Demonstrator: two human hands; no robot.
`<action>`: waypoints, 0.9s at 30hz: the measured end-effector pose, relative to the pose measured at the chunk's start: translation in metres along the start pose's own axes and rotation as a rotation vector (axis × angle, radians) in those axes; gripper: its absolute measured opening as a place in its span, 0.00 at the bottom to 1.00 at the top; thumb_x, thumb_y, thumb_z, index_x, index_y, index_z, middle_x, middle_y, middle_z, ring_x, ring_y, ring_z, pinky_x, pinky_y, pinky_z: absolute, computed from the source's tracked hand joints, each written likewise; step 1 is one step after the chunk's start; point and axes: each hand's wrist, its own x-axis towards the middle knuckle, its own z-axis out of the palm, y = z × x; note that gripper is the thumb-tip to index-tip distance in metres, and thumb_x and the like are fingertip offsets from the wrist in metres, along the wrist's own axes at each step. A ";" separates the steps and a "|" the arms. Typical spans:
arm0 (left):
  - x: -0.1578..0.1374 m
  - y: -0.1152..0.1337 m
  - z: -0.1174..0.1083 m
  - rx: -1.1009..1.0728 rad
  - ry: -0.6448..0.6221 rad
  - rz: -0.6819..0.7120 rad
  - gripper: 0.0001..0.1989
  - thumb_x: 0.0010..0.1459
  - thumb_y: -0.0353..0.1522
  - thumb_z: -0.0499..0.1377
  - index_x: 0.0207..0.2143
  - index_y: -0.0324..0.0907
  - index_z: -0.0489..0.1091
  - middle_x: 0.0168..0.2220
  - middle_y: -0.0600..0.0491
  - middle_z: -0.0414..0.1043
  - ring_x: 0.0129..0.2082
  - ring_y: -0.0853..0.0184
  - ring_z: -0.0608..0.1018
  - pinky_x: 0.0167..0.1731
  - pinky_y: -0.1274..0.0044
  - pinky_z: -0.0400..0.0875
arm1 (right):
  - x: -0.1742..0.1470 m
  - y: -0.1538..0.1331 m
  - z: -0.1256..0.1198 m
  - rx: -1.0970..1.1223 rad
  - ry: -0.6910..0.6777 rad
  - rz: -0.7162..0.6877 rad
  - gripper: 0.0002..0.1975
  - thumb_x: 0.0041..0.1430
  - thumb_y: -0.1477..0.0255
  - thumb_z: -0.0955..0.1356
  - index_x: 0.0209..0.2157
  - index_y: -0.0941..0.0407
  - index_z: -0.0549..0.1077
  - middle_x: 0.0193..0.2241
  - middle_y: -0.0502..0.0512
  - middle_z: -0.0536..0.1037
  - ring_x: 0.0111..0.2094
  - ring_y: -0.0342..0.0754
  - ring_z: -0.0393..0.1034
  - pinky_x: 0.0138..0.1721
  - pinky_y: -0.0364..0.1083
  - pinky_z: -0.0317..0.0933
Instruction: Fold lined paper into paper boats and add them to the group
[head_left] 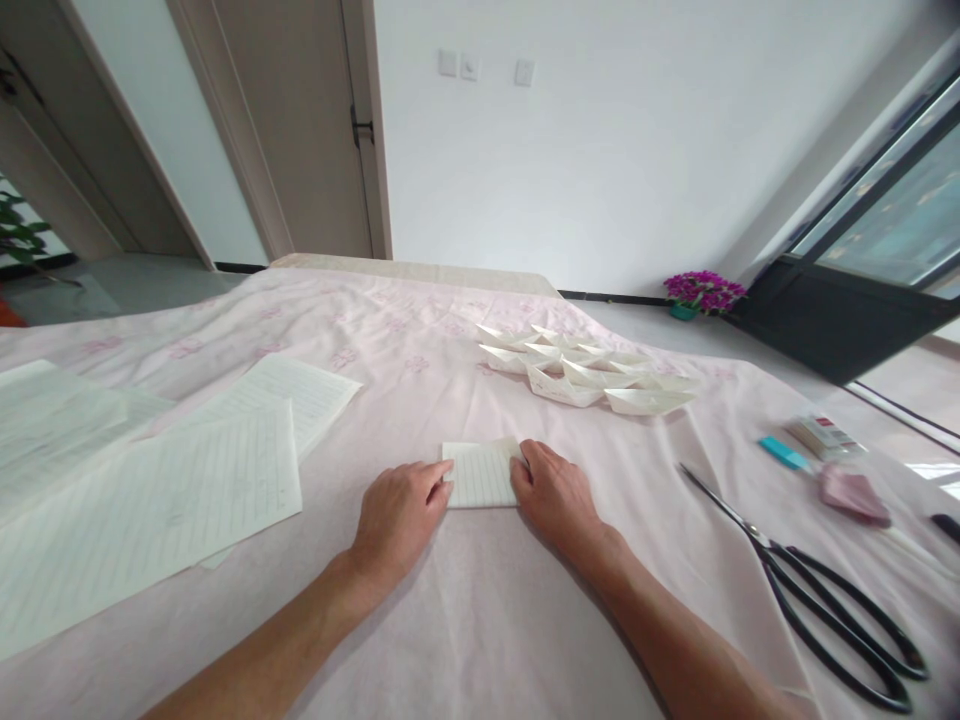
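Observation:
A small folded sheet of lined paper (482,475) lies on the pink cloth in front of me. My left hand (401,512) pinches its left edge between thumb and fingers. On the opposite edge, my right hand (556,490) grips the paper the same way, fingers curled. Beyond my right hand stand several folded paper boats (566,385), grouped in rows. Loose lined sheets (202,500) overlap one another to the left of my left hand.
Black-handled scissors (772,550) lie open at the right. Past them are a blue eraser-like block (783,452), a small box (825,437) and a crumpled pink cloth (853,494). Magenta flowers in a pot (701,292) stand on the floor by the wall.

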 end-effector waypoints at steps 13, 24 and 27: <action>0.003 -0.001 0.002 0.134 0.009 0.100 0.14 0.62 0.33 0.54 0.47 0.49 0.76 0.36 0.52 0.79 0.38 0.62 0.77 0.39 0.71 0.62 | -0.002 0.002 -0.004 0.163 -0.033 0.134 0.15 0.61 0.70 0.62 0.50 0.54 0.60 0.26 0.47 0.73 0.27 0.45 0.68 0.27 0.43 0.41; 0.004 -0.003 -0.001 0.151 0.118 0.186 0.13 0.57 0.30 0.60 0.44 0.49 0.75 0.46 0.50 0.74 0.46 0.58 0.74 0.45 0.67 0.64 | -0.003 0.007 -0.001 0.264 0.030 0.156 0.15 0.58 0.72 0.63 0.48 0.53 0.61 0.25 0.45 0.72 0.25 0.44 0.65 0.27 0.42 0.43; 0.007 -0.006 0.003 0.124 0.124 0.273 0.14 0.58 0.27 0.59 0.46 0.47 0.74 0.53 0.50 0.72 0.53 0.57 0.71 0.53 0.65 0.62 | -0.003 0.007 -0.002 0.271 0.031 0.140 0.14 0.59 0.72 0.62 0.47 0.54 0.62 0.25 0.45 0.72 0.25 0.44 0.66 0.27 0.42 0.43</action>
